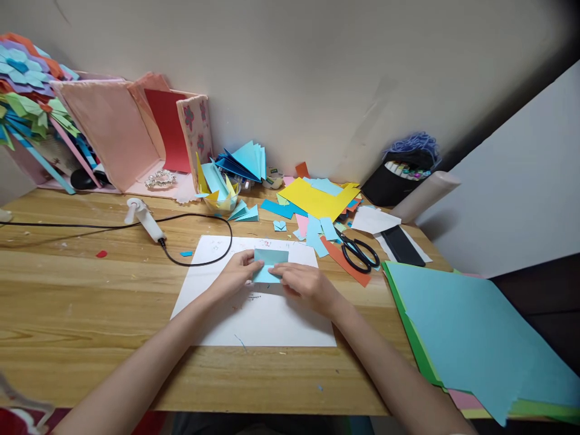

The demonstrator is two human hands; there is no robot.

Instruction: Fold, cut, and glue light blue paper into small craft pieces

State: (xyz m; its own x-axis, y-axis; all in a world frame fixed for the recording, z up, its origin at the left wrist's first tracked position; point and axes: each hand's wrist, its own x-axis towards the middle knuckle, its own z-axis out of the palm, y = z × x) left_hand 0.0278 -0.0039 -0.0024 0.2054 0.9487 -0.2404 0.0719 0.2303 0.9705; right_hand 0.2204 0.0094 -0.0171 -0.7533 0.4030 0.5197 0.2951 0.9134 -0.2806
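Observation:
Between my two hands is a small light blue piece of paper [270, 256] with a crease running across it, its far part tilted up. My left hand [236, 270] grips its left edge, thumb on top. My right hand [306, 283] has its fingers pressed on the paper's near right part; its lower fingers are curled and partly hidden. Both hands are over a white sheet of paper [217, 329] with small coloured marks, lying on the wooden table. A small folded blue paper heart [280, 226] lies just beyond the sheet.
Black-handled scissors [357, 252] and paper scraps [312, 199] lie beyond my right hand. A stack of coloured paper [471, 326] is at the right. A white glue gun [145, 222] with a looping black cord stands left, near a bowl of folded paper [222, 202].

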